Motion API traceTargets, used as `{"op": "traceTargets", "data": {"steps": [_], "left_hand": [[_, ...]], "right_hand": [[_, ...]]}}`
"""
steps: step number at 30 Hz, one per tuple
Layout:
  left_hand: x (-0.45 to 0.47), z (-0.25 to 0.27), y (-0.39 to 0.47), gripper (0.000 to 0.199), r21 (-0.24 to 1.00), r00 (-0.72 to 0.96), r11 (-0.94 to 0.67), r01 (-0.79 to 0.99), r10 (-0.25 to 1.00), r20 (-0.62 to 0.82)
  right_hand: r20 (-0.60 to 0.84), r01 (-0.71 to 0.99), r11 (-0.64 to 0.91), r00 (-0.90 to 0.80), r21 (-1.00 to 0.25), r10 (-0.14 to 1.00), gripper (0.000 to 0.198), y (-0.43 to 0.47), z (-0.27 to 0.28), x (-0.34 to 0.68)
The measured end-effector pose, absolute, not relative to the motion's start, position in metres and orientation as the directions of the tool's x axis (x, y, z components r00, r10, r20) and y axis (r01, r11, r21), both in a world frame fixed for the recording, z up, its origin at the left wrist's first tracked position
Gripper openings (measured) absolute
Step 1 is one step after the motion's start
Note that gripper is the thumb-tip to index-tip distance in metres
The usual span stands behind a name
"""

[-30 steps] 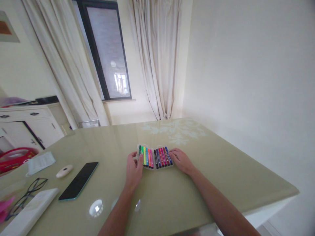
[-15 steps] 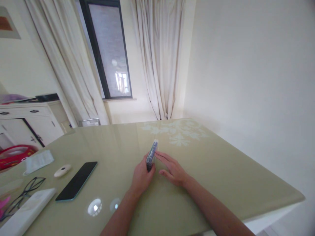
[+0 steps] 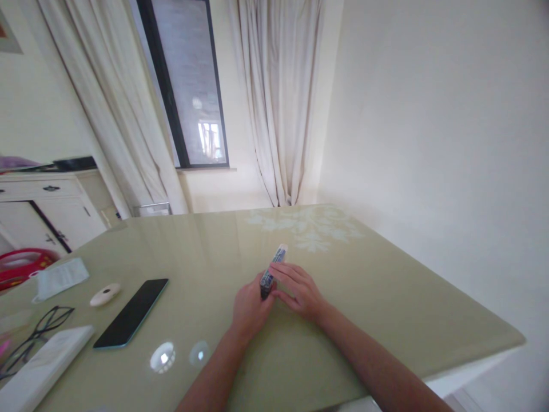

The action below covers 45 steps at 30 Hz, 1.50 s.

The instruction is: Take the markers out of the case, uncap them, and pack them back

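A small narrow pack (image 3: pixel 266 280) with a blue, white and dark patterned edge and a pale, clear-looking far end is held just above the middle of the table; its exact kind cannot be made out. My left hand (image 3: pixel 251 309) grips it from the left and below, fingers mostly hidden behind it. From the right, my right hand (image 3: pixel 300 292) is on the pack too: the fingertips lie across its upper edge and the thumb sits by its near end.
On the glossy green table (image 3: pixel 364 320) at left lie a black phone (image 3: pixel 132 313), an oval white object (image 3: pixel 105 294), a face mask (image 3: pixel 63 278), glasses (image 3: pixel 45 335) and a long white box (image 3: pixel 47 366). A wall (image 3: pixel 429 143) borders the right side.
My right fingers have moved left onto the pack, and the thumb has come to its near end. The pack has tilted a little to the right. The view has shifted slightly.
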State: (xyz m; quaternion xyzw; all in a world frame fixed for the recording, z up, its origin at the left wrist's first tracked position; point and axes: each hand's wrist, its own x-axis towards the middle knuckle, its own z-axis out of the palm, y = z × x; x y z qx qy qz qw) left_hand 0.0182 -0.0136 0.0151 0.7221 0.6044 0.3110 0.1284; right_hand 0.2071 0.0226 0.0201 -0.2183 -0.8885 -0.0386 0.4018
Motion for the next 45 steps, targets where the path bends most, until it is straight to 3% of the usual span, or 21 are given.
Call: {"op": "traceTargets", "data": {"steps": [11, 21, 27, 31, 33, 45], "left_hand": [[0.021, 0.016, -0.017, 0.032, 0.547, 0.056, -0.192, 0.815, 0.965, 0.256], [0.019, 0.018, -0.017, 0.033, 0.535, 0.060, -0.208, 0.819, 0.958, 0.280], [0.019, 0.020, -0.016, 0.024, 0.563, 0.031, -0.195, 0.803, 0.957, 0.287], [0.016, 0.019, -0.020, 0.026, 0.575, 0.076, -0.266, 0.774, 0.940, 0.332], [0.016, 0.019, -0.022, 0.024, 0.571, 0.121, -0.314, 0.758, 0.929, 0.351], [0.015, 0.018, -0.023, 0.030, 0.579, 0.120, -0.321, 0.750, 0.926, 0.358]], "right_hand": [[0.753, 0.450, 0.892, -0.570, -0.048, 0.328, 0.066, 0.014, 0.019, 0.208], [0.770, 0.492, 0.870, -0.556, 0.000, 0.314, 0.063, 0.012, 0.016, 0.203], [0.768, 0.512, 0.856, -0.520, -0.070, 0.374, 0.056, 0.016, 0.019, 0.207], [0.792, 0.620, 0.765, -0.373, -0.175, 0.484, 0.058, 0.026, 0.021, 0.223], [0.774, 0.625, 0.758, -0.383, -0.186, 0.505, 0.058, 0.031, 0.021, 0.229], [0.785, 0.578, 0.810, -0.455, -0.100, 0.421, 0.050, 0.040, 0.015, 0.230]]}}
